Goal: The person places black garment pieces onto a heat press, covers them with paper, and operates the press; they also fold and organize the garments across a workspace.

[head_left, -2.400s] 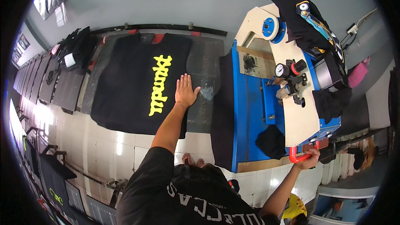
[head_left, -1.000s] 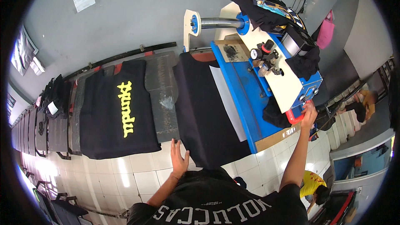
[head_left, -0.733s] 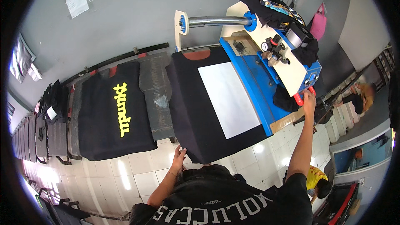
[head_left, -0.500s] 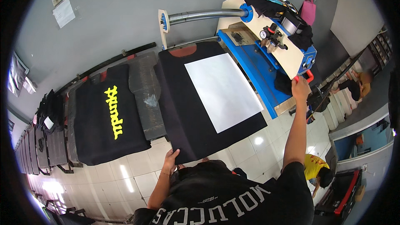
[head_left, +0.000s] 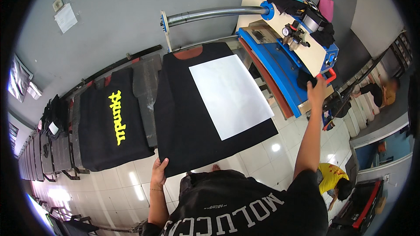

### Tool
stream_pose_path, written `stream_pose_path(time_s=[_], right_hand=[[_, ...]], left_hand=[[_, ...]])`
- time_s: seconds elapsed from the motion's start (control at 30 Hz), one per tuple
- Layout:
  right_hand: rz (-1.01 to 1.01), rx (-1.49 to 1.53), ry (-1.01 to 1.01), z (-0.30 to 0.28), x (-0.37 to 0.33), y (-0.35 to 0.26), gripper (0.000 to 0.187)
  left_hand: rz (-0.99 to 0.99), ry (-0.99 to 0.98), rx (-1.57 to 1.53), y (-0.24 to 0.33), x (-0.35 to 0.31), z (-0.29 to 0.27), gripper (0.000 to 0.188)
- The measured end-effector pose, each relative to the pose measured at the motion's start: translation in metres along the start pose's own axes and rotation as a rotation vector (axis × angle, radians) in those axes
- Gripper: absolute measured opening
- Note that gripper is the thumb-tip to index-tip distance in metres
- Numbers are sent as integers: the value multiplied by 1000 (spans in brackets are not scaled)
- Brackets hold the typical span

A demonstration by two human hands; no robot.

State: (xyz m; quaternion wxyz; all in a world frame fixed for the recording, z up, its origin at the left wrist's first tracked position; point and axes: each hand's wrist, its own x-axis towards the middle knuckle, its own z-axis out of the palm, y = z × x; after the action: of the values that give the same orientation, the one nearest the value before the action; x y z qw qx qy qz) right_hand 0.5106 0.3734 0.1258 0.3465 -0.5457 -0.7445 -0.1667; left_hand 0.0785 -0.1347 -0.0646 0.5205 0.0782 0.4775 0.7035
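Note:
A black shirt [head_left: 175, 105] lies spread over a board in front of me, its neckline at the far side. My left hand [head_left: 159, 170] is closed on the near left corner of its hem, thumb on top. On the shirt's right half rests a large white sheet [head_left: 232, 98]. At the right, my right hand [head_left: 316, 91] is at the red handle [head_left: 329, 77] of a blue and cream heat press [head_left: 273, 67]. Its thumb and fingers look apart, the fingertips near the handle's left end; slight blur hides whether they touch.
Left of it, another black garment [head_left: 94, 126] with yellow lettering lies on a grey board [head_left: 146, 83]. More boards [head_left: 59, 157] run off to the left. A metal bar [head_left: 214, 15] spans beyond the shirt. A person in yellow [head_left: 333, 179] bends low at the right; another sits farther back.
The press has shifted right, showing a reddish-brown board beneath it. My right hand's grip on the handle has loosened. My left hand has drawn the shirt's corner leftward, flattening its folded left side.

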Motion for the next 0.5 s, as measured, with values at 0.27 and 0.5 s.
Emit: stream_pose_path(time_s=[0.27,0.5], right_hand=[[1019,828,-1012,49,-206,-20,50],[928,1471,-945,28,-164,18,17]], left_hand=[[-15,22,-52,-4,14,-13,30],[38,-42,-38,26,29,14,32]])
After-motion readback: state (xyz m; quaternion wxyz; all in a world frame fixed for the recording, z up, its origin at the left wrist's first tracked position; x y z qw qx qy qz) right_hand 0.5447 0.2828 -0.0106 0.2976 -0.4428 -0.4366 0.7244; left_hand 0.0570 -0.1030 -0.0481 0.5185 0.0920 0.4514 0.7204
